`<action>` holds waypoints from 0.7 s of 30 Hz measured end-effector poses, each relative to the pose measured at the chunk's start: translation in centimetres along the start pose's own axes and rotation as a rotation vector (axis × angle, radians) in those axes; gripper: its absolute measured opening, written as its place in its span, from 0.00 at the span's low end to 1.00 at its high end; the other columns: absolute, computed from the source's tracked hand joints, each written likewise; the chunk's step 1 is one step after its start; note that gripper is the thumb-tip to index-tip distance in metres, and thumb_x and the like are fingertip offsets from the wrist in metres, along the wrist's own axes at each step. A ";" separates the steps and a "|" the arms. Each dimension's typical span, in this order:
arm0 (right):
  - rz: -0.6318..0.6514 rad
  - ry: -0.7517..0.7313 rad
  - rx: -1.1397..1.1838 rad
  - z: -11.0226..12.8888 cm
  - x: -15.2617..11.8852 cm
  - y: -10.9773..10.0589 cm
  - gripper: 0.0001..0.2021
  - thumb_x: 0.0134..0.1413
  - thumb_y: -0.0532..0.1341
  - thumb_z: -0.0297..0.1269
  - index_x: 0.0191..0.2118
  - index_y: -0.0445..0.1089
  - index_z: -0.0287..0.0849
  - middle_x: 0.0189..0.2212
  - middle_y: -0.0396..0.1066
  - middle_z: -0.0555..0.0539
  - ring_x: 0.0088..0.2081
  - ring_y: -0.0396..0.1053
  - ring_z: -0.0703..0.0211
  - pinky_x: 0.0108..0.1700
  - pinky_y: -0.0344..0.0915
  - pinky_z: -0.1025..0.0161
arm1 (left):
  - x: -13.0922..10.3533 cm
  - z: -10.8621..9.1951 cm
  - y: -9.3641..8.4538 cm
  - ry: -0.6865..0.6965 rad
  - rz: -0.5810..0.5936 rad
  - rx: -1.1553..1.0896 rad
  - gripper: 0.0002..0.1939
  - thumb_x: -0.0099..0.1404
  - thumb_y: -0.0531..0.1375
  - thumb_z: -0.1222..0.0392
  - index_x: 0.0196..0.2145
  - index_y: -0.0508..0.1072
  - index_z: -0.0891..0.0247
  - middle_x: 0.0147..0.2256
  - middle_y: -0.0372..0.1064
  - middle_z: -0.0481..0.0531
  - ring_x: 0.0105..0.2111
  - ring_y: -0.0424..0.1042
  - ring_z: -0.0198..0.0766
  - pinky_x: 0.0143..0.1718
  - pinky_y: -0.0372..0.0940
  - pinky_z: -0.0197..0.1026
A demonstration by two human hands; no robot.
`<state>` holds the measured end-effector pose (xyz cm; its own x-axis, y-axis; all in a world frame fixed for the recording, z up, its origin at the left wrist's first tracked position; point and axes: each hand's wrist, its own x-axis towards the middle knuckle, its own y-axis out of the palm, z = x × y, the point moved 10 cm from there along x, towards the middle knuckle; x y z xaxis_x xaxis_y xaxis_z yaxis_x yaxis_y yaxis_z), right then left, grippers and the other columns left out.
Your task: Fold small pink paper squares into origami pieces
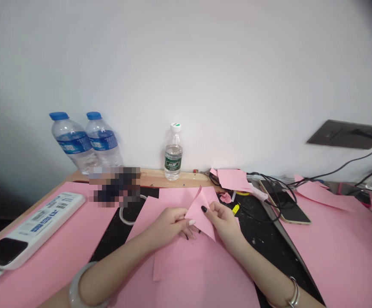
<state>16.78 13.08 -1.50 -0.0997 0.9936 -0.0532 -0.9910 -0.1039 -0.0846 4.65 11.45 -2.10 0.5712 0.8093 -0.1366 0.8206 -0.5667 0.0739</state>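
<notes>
Between my two hands is a folded piece of pink paper (200, 214), its pointed corner sticking up. My left hand (176, 223) pinches its left edge, the thumb in front and the other fingers partly behind and below. On the right side my right hand (221, 217) grips the same piece, thumb pressed on its face and fingers curled behind. Beneath both hands lie larger pink sheets (186, 265), overlapping one another on the black table surface.
Two blue-capped water bottles (104, 141) lean at the back left; a smaller bottle (173, 156) stands against the wall. A white power strip-like device (49, 222) lies at left. Pink scraps (233, 179), black cables (277, 192) and a phone (285, 203) sit at right, beside more pink sheets (340, 239).
</notes>
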 end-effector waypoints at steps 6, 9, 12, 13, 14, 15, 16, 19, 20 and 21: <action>-0.009 -0.026 -0.072 0.3 -0.1 -0.2 0.22 0.48 0.62 0.52 0.20 0.51 0.45 0.16 0.47 0.58 0.19 0.43 0.67 0.21 0.42 0.68 | 0.1 0.2 -0.1 -0.025 -0.004 0.001 0.15 0.62 0.57 0.49 0.29 0.66 0.65 0.33 0.77 0.57 0.30 0.77 0.44 0.35 0.68 0.45; -0.022 -0.048 -0.106 0.6 -0.2 -0.3 0.21 0.49 0.61 0.50 0.20 0.50 0.45 0.16 0.46 0.58 0.20 0.42 0.67 0.21 0.42 0.68 | 0.0 0.2 -0.1 -0.019 -0.001 0.001 0.15 0.61 0.57 0.48 0.27 0.65 0.64 0.33 0.77 0.58 0.32 0.77 0.45 0.36 0.69 0.47; -0.017 -0.053 -0.111 0.6 -0.2 -0.3 0.21 0.49 0.61 0.49 0.20 0.51 0.45 0.16 0.46 0.58 0.20 0.42 0.67 0.22 0.41 0.68 | 0.0 0.1 -0.1 -0.021 -0.004 -0.010 0.15 0.61 0.57 0.49 0.26 0.64 0.63 0.32 0.77 0.58 0.34 0.77 0.47 0.37 0.69 0.48; -0.013 -0.052 -0.107 0.5 -0.2 -0.2 0.21 0.49 0.61 0.49 0.20 0.51 0.45 0.16 0.46 0.58 0.19 0.42 0.67 0.22 0.41 0.68 | 0.0 0.1 -0.1 -0.022 -0.003 -0.011 0.15 0.62 0.57 0.50 0.25 0.63 0.63 0.32 0.77 0.58 0.35 0.77 0.47 0.37 0.69 0.48; -0.009 -0.049 -0.101 0.5 -0.3 -0.2 0.21 0.48 0.61 0.50 0.20 0.51 0.45 0.16 0.46 0.58 0.19 0.42 0.67 0.22 0.41 0.68 | 0.0 0.0 0.0 -0.024 -0.004 -0.010 0.15 0.62 0.57 0.51 0.25 0.63 0.63 0.32 0.77 0.57 0.35 0.77 0.47 0.37 0.69 0.48; -0.004 -0.047 -0.097 0.5 -0.3 -0.1 0.21 0.48 0.61 0.50 0.20 0.51 0.45 0.16 0.46 0.58 0.19 0.42 0.67 0.21 0.41 0.68 | -0.1 0.0 0.0 -0.024 -0.009 -0.006 0.15 0.62 0.57 0.51 0.24 0.62 0.63 0.31 0.76 0.56 0.35 0.77 0.47 0.37 0.69 0.48; 0.002 -0.046 -0.098 0.5 -0.3 0.0 0.21 0.48 0.62 0.50 0.20 0.51 0.45 0.16 0.46 0.58 0.19 0.42 0.67 0.21 0.41 0.68 | -0.1 -0.1 -0.1 -0.024 -0.020 0.002 0.15 0.61 0.57 0.52 0.24 0.62 0.63 0.29 0.76 0.54 0.35 0.77 0.47 0.36 0.69 0.47; 0.021 -0.048 -0.122 0.9 -0.5 0.5 0.21 0.46 0.62 0.50 0.19 0.51 0.45 0.15 0.46 0.59 0.19 0.41 0.68 0.21 0.40 0.68 | -0.1 -0.2 -0.6 -0.030 -0.073 0.045 0.16 0.60 0.58 0.52 0.22 0.60 0.63 0.22 0.70 0.47 0.31 0.77 0.46 0.32 0.68 0.43; 0.025 -0.052 -0.129 1.1 -0.5 0.6 0.21 0.46 0.62 0.50 0.19 0.52 0.45 0.15 0.46 0.59 0.19 0.41 0.68 0.21 0.40 0.68 | 0.0 -0.2 -0.7 -0.033 -0.088 0.056 0.16 0.60 0.58 0.51 0.21 0.61 0.63 0.21 0.69 0.46 0.30 0.77 0.45 0.32 0.68 0.43; 0.033 -0.040 -0.125 1.2 -0.5 0.8 0.21 0.46 0.62 0.50 0.19 0.52 0.45 0.15 0.45 0.59 0.19 0.41 0.68 0.21 0.40 0.68 | 0.0 -0.1 -0.8 -0.039 -0.101 0.059 0.16 0.59 0.58 0.51 0.21 0.62 0.63 0.21 0.68 0.46 0.29 0.77 0.45 0.31 0.68 0.43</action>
<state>15.93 12.53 -0.33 -0.1380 0.9903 -0.0187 -0.9684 -0.1389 -0.2069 3.98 11.91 -2.04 0.4834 0.8569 -0.1790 0.8709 -0.4915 -0.0005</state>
